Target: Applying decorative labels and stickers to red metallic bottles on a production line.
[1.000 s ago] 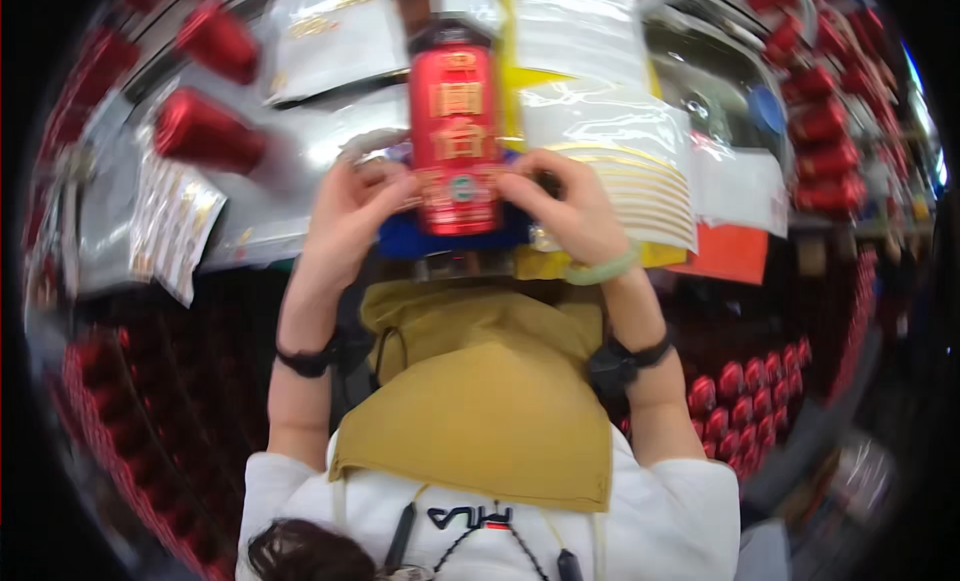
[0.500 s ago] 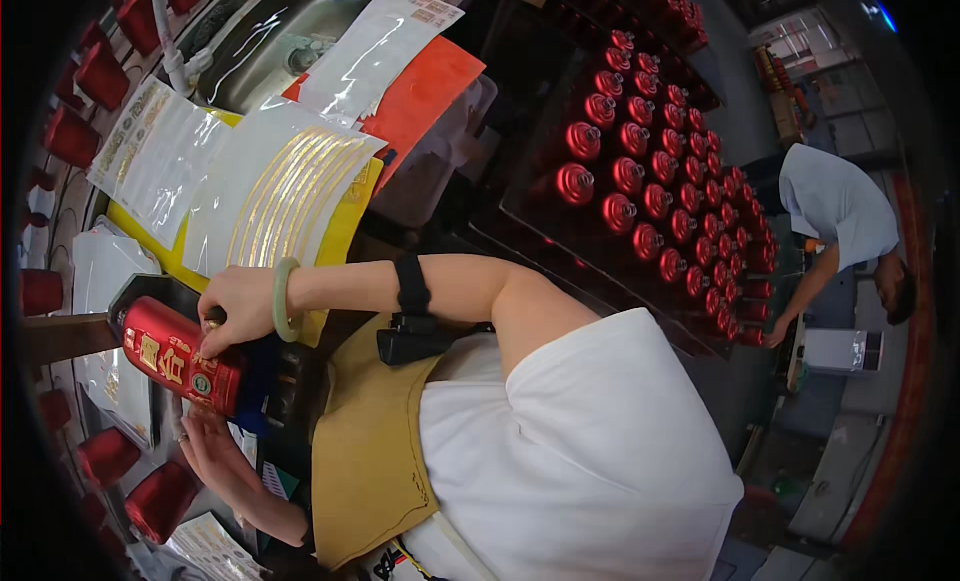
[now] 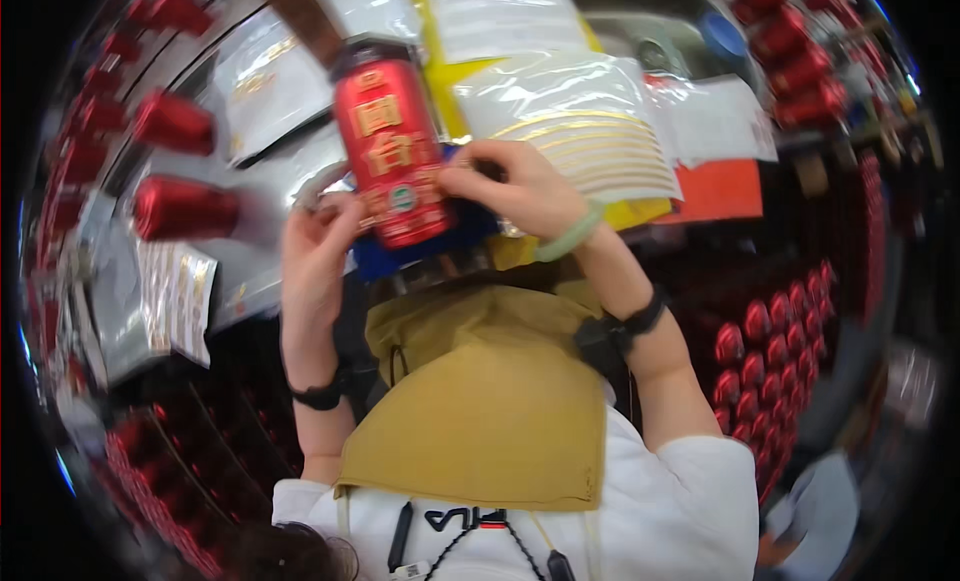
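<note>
red bottle [image 3: 390,146] is back upright in front of the person, where half a second ago it lay tilted low at the left side with the view swung away. both hands are clamped on it now: left hand [image 3: 318,261] cups its lower left side, right hand [image 3: 518,191] pinches the label face near the base, fingers [image 3: 465,181] pressed flat as if smoothing something on. it sits on a blue holder [image 3: 440,246] at the table's near edge, just above the mustard apron [image 3: 480,401]. beyond it, a clear bag of gold-striped sheets [image 3: 580,131] lies on the table [image 3: 280,196], and red bottle caps [image 3: 180,206] lie on their sides to the left. so the work looks centred again, label being seated.
</note>
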